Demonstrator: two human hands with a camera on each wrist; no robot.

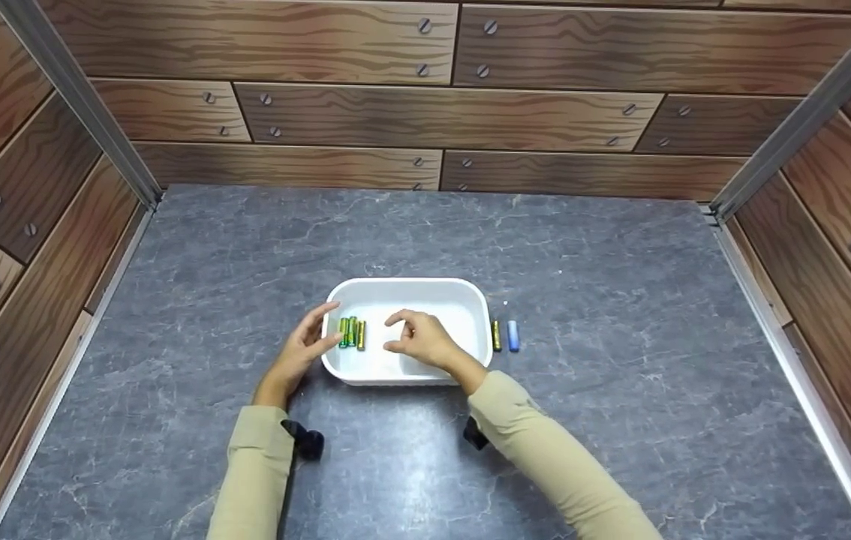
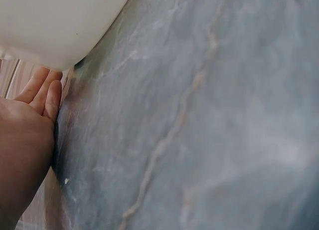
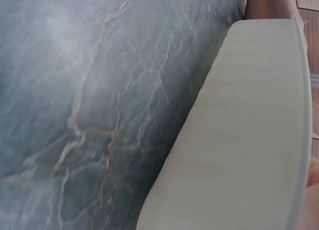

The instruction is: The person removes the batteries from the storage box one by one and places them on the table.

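Observation:
A white plastic basin (image 1: 407, 379) stands on the table. Inside, at its left end, three green-and-gold batteries (image 1: 361, 336) lie side by side. My left hand (image 1: 300, 351) is at the basin's left end, fingers extended along the rim and thumb reaching over it near the batteries. The left wrist view shows this hand (image 2: 30, 115) with its fingertips right at the basin's wall (image 2: 60, 30). Over the middle of the basin is my right hand (image 1: 425, 341), thumb and index finger bent and apart, nothing visible between them. The basin's side (image 3: 234, 125) mostly hides it in the right wrist view.
Just right of the basin, a dark battery with yellow markings (image 1: 497, 336) and a blue battery (image 1: 513, 336) lie on the grey marbled table (image 1: 620, 337). Wood-patterned walls (image 1: 365, 116) with metal corner posts enclose the back and sides.

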